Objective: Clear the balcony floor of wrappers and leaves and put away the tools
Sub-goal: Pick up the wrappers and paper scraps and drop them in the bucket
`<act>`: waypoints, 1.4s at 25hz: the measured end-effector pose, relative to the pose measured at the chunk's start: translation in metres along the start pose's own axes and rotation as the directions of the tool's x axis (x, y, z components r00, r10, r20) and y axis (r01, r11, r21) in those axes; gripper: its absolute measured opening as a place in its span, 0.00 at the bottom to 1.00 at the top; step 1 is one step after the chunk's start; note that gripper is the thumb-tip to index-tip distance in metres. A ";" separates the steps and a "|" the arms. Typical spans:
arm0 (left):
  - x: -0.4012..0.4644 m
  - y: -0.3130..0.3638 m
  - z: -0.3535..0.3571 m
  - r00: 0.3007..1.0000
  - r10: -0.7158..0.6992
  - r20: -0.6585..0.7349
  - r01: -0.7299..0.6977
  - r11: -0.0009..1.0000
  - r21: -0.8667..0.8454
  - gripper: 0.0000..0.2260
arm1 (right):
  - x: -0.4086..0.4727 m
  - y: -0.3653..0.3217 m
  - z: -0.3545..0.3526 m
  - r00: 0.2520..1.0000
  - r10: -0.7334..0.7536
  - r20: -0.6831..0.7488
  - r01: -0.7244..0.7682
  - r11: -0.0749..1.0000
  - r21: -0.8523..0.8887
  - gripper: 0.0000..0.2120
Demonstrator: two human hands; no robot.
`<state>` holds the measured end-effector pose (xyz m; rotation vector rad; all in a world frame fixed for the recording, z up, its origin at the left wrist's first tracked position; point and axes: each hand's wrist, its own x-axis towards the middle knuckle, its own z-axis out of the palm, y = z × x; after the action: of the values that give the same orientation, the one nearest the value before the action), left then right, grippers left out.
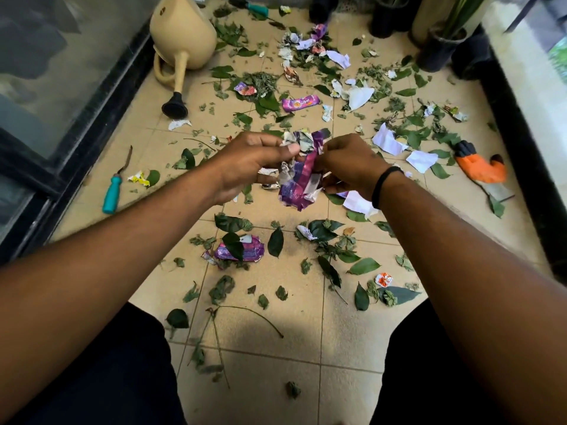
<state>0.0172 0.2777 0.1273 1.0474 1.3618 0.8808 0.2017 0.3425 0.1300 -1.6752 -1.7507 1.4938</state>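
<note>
Both hands, left hand (248,167) and right hand (346,167), pinched a purple wrapper bundle (302,176) mid-gathering; next likely the crumpled purple wrapper (241,250) just below that bundle.

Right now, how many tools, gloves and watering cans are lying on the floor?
Teal-handled tools: 2, one by the left wall, one at the far end
Orange gloves: 1
Watering cans: 1
Total: 4
</note>
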 end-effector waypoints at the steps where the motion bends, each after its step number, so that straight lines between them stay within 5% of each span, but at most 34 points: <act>1: 0.001 -0.001 0.002 1.000 -0.023 0.022 0.022 1.000 0.006 0.08 | -0.002 -0.001 0.001 1.000 -0.003 0.023 0.002 1.000 0.030 0.07; 8: 0.021 -0.017 -0.001 0.975 -0.098 -0.198 0.107 0.994 0.037 0.16 | -0.005 -0.003 0.004 0.993 0.004 0.114 -0.023 0.987 0.158 0.07; 13: 0.020 -0.016 0.007 0.975 0.011 -0.220 0.054 0.956 0.287 0.12 | 0.014 0.025 0.006 0.990 0.140 0.009 -0.141 0.985 0.101 0.11; 16: 0.027 -0.023 0.005 0.964 0.012 -0.265 0.091 0.924 0.372 0.15 | 0.046 0.072 0.019 0.976 0.190 -0.105 -0.212 0.936 -0.280 0.09; 19: 0.033 -0.029 0.006 0.975 -0.085 -0.204 0.176 0.857 0.485 0.11 | 0.063 0.120 0.052 0.986 0.157 -0.051 -0.150 0.721 -0.676 0.11; 25: 0.027 -0.040 0.023 0.988 -0.135 -0.080 0.154 0.713 0.684 0.10 | 0.055 0.162 0.112 0.965 0.162 0.206 0.089 0.538 -0.839 0.19; 31: 0.022 -0.049 0.018 0.990 -0.125 -0.068 0.138 0.727 0.673 0.12 | 0.052 0.174 0.116 0.939 0.268 0.215 0.086 0.421 -0.903 0.29; 35: 0.018 -0.044 0.015 0.988 -0.118 -0.096 0.152 0.739 0.656 0.11 | 0.056 0.167 0.122 0.985 0.110 0.130 0.072 0.426 -0.902 0.19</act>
<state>0.0293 0.2792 0.0792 1.4415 1.8322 0.2900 0.1832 0.2981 -0.0788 -1.9918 -2.9838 0.6051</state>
